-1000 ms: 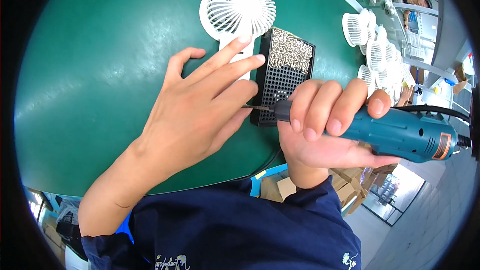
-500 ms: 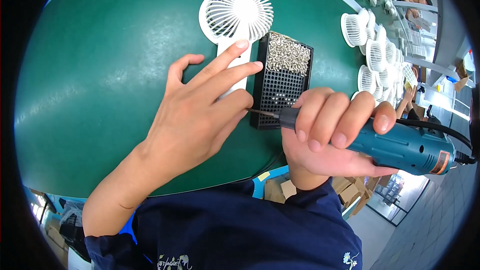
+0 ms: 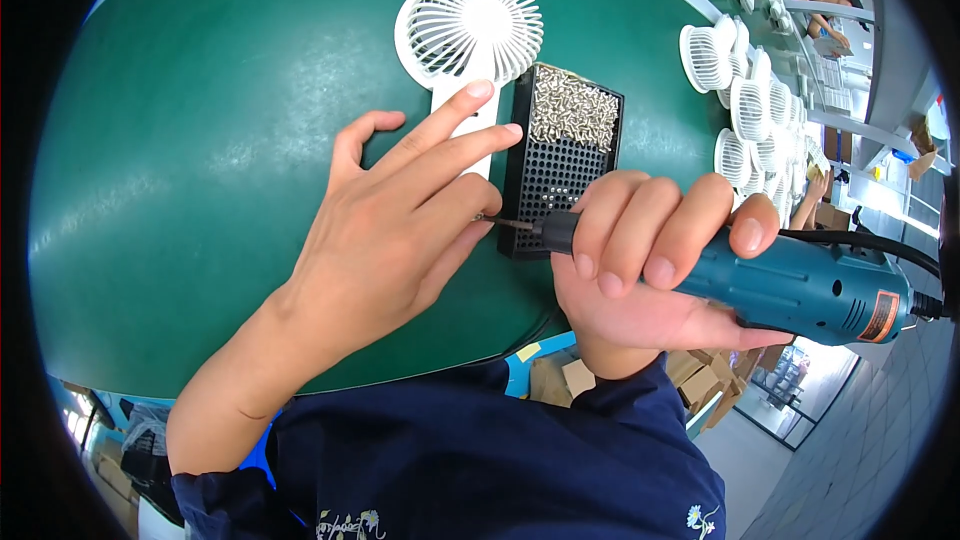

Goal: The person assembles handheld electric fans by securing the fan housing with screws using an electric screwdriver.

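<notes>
white plastic round-headed handheld fan (image 3: 482, 28) lies on the smooth green worktop (image 3: 220, 190); left hand (image 3: 385, 210) splayed over its handle, whether gripping i cannot tell; right hand's (image 3: 640, 265) grip wraps the teal cylindrical electric screwdriver (image 3: 785, 285)

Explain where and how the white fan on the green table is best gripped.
Probably by its handle, coming from the person's left: it is narrower than the round slatted cage, and the black screw tray sits close on its right.

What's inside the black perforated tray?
The tray holds silvery screws, heaped at the far end, a few nearer. The right hand and electric screwdriver hide whatever its near right corner holds.
</notes>
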A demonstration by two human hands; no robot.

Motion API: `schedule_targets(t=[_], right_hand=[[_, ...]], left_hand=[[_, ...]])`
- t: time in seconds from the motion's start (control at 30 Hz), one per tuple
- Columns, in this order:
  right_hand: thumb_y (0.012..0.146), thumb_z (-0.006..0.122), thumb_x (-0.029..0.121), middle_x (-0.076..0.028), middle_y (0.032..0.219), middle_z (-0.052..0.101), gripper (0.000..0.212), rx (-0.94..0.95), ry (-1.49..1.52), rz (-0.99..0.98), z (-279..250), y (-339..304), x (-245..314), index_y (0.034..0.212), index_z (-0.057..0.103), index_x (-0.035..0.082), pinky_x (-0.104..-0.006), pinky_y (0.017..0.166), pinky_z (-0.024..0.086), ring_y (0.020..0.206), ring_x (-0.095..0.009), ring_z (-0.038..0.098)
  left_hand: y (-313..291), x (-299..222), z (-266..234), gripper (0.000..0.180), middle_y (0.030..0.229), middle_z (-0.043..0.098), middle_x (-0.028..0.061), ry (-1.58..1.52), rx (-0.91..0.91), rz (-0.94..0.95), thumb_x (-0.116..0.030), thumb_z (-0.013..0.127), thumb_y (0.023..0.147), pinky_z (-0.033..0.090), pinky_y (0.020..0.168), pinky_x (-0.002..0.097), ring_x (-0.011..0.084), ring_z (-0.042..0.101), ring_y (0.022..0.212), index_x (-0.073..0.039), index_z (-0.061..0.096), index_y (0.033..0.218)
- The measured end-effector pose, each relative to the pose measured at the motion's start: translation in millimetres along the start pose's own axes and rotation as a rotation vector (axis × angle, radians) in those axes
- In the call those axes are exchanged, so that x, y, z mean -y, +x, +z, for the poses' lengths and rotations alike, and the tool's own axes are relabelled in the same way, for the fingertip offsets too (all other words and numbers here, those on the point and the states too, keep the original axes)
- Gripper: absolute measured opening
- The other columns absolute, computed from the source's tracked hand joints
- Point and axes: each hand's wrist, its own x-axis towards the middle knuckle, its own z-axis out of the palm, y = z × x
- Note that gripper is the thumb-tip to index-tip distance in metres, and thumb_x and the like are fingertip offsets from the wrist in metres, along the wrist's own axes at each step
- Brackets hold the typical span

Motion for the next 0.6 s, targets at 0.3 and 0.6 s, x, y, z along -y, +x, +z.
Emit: schedule_targets(t=[0.3, 0.6], right_hand=[[0.09, 0.049, 0.07, -0.007, 0.074, 0.052, 0.064, 0.051, -0.044, -0.03, 11, 2, 1, 0.112, 0.05, 0.01, -0.0329, 0.042, 0.044, 0.048, -0.019, 0.048], [0.089, 0.049, 0.072, -0.007, 0.072, 0.051, 0.066, 0.117, -0.077, -0.042, 17, 4, 2, 0.111, 0.049, 0.01, -0.0333, 0.041, 0.044, 0.045, -0.019, 0.046]], left_hand=[[2, 1, 0, 0.018, 0.138, 0.058, 0.0044, -0.012, -0.008, 0.014, -0.003, 0.073, 0.075, 0.03, 0.104, 0.0478, 0.0273, 0.043, 0.14, -0.011, 0.062, 0.087], [-1, 2, 1, 0.019, 0.136, 0.058, 0.0041, -0.034, -0.021, 0.011, -0.003, 0.073, 0.076, 0.03, 0.103, 0.0474, 0.0265, 0.043, 0.14, -0.01, 0.06, 0.088]])
